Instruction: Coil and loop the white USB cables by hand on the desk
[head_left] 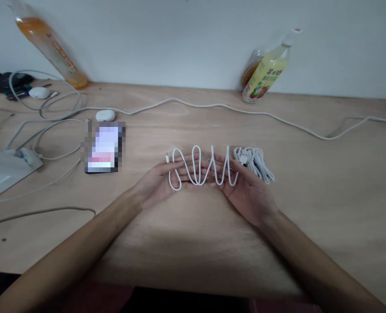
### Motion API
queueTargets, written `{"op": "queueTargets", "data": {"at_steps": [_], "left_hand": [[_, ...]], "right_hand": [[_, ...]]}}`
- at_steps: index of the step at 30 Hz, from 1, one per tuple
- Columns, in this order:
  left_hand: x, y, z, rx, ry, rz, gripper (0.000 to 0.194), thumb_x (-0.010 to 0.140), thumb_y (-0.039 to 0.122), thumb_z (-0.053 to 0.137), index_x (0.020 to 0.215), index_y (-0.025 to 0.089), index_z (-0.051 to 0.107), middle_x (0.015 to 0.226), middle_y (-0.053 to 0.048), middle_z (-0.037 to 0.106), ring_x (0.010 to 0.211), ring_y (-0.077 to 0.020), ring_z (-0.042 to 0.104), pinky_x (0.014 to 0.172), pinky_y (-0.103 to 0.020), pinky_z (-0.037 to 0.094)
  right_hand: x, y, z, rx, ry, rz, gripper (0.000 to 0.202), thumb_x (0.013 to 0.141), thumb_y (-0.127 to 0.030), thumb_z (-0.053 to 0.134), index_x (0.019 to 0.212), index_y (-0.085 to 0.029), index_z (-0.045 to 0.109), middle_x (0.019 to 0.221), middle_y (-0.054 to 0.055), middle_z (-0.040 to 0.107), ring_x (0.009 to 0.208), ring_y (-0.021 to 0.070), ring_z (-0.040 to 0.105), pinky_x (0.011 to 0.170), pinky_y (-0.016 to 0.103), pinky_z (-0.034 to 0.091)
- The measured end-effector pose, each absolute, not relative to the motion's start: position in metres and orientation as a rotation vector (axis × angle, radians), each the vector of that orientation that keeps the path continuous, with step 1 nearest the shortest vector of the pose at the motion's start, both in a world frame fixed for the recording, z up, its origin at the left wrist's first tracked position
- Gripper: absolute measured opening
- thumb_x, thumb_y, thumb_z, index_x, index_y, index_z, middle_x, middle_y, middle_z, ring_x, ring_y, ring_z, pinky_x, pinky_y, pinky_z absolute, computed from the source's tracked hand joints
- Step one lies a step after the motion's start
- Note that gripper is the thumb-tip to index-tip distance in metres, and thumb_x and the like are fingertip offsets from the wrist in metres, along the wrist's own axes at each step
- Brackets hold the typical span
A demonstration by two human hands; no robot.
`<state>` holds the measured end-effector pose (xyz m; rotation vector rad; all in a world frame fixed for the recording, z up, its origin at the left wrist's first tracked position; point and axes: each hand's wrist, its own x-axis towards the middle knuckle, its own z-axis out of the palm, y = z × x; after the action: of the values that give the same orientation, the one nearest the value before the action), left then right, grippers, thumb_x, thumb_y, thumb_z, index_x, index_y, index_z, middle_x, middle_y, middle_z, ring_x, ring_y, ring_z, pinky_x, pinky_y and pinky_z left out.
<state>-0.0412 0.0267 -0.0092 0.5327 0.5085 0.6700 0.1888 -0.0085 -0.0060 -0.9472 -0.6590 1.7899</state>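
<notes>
A white charging cable [197, 167] is laid in a zigzag of several loops across the fingers of both hands. Its connector end [167, 157] points up beside the left fingers. My left hand [160, 182] is palm up and open, fingers stretched to the right beneath the loops. My right hand [246, 191], also palm up and open, stretches its fingers left under the other loops. The fingertips meet or overlap near the middle; the loops partly hide them. Just beyond the right thumb lies a coiled bundle of white cable [260, 163] with a USB plug.
A phone [103, 148] with its screen lit and a white earbud case [105, 115] lie to the left. Loose cables [54, 115] and a white power strip [26, 158] are farther left. An orange drink bottle [52, 50] and a yellow one [266, 71] stand by the wall.
</notes>
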Motion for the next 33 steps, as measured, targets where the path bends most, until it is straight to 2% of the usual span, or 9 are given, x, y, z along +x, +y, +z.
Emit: {"op": "queueTargets", "data": {"at_steps": [11, 17, 27, 33], "left_hand": [[-0.0380, 0.0242, -0.0065, 0.535, 0.566, 0.708, 0.041, 0.112, 0.020, 0.053, 0.148, 0.011, 0.070, 0.135, -0.021, 0.081, 0.126, -0.0322, 0.079, 0.117, -0.050, 0.055], [-0.0386, 0.0242, -0.0074, 0.537, 0.577, 0.712, 0.037, 0.111, 0.021, 0.057, 0.143, 0.011, 0.074, 0.134, -0.021, 0.081, 0.130, -0.0338, 0.076, 0.117, -0.049, 0.054], [-0.0372, 0.0249, -0.0061, 0.542, 0.574, 0.684, 0.040, 0.115, 0.024, 0.048, 0.140, 0.010, 0.075, 0.135, -0.021, 0.081, 0.132, -0.0334, 0.075, 0.115, -0.049, 0.055], [-0.0377, 0.0240, -0.0043, 0.536, 0.577, 0.698, 0.038, 0.114, 0.023, 0.051, 0.141, 0.010, 0.074, 0.134, -0.020, 0.081, 0.130, -0.0333, 0.076, 0.117, -0.050, 0.054]], "right_hand": [[0.1879, -0.0091, -0.0048, -0.974, -0.642, 1.776, 0.027, 0.102, -0.045, 0.069, 0.117, -0.027, 0.084, 0.128, 0.008, 0.085, 0.135, 0.0329, 0.073, 0.111, 0.054, 0.061], [0.1890, -0.0091, -0.0061, -0.967, -0.646, 1.788, 0.027, 0.102, -0.044, 0.069, 0.117, -0.027, 0.083, 0.129, 0.008, 0.085, 0.136, 0.0328, 0.073, 0.112, 0.054, 0.060], [0.1873, -0.0091, -0.0043, -0.952, -0.648, 1.795, 0.029, 0.103, -0.044, 0.066, 0.119, -0.026, 0.083, 0.124, 0.009, 0.086, 0.135, 0.0332, 0.073, 0.112, 0.055, 0.060], [0.1880, -0.0094, -0.0036, -0.963, -0.640, 1.797, 0.030, 0.106, -0.042, 0.063, 0.119, -0.026, 0.084, 0.125, 0.008, 0.086, 0.133, 0.0316, 0.075, 0.112, 0.052, 0.060]]}}
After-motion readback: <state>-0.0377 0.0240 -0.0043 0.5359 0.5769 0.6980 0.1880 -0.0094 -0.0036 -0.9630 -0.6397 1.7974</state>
